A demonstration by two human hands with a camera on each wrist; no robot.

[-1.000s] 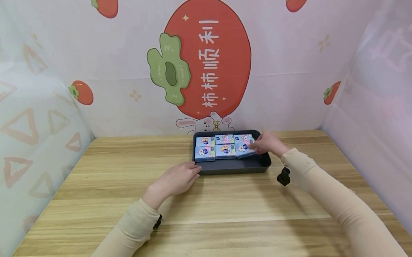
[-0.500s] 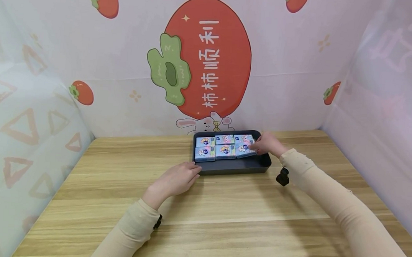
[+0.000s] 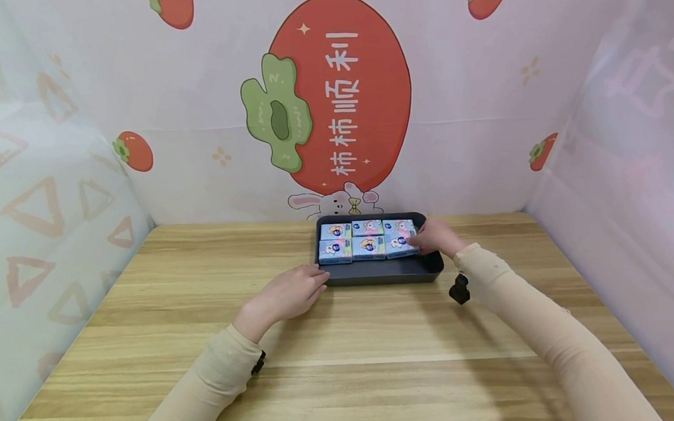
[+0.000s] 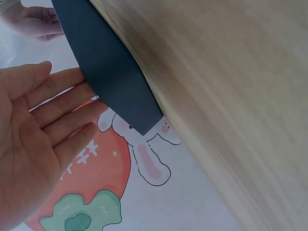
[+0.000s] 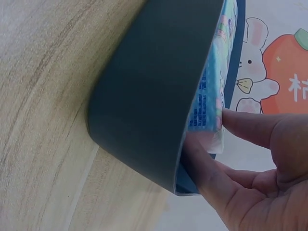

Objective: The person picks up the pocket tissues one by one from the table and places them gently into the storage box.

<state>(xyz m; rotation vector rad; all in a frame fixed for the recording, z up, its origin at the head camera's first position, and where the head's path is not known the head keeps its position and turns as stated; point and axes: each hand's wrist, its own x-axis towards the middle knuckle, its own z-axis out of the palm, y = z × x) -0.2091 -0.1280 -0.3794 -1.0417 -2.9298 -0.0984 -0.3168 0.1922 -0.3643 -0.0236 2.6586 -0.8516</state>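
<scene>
Several light-blue tissue packs (image 3: 335,251) with cartoon prints lie in two rows inside a dark grey rectangular tray (image 3: 379,276). My right hand (image 3: 434,235) reaches over the tray's right side and pinches the front right tissue pack (image 3: 399,243). In the right wrist view the thumb lies against one face of that pack (image 5: 204,103), and the other fingers go down behind the tray wall, partly hidden. My left hand (image 3: 291,291) touches the tray's front left corner. Its fingers (image 4: 72,98) are extended along the tray wall in the left wrist view.
The tray stands on a wooden table (image 3: 330,361) near its back edge. Behind it hangs a white backdrop (image 3: 202,192) printed with persimmons and a rabbit. Similar printed sheets close off both sides. A small black device (image 3: 459,290) sits at the right wrist.
My right hand has shifted very slightly left, with the front right tissue pack sitting a bit closer to its neighbour. The left hand and tray stay put.
</scene>
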